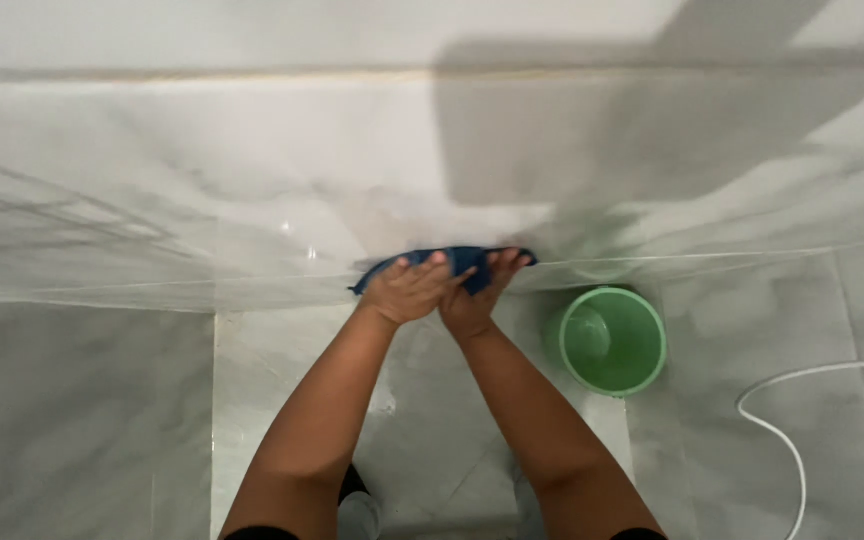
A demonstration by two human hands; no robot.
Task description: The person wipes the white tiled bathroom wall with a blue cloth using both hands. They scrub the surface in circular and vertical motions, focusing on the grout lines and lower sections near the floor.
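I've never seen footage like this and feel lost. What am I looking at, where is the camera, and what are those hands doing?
There is one picture, from a camera worn on a person's head, looking down along their bare arms. No machine is involved. The left hand and right hand overlap and both press a blue cloth against a grey-white marble wall, close to where it meets the tiled floor. On the floor to the right stand a green bucket and a thin white hose. The dark patch above is a shadow.
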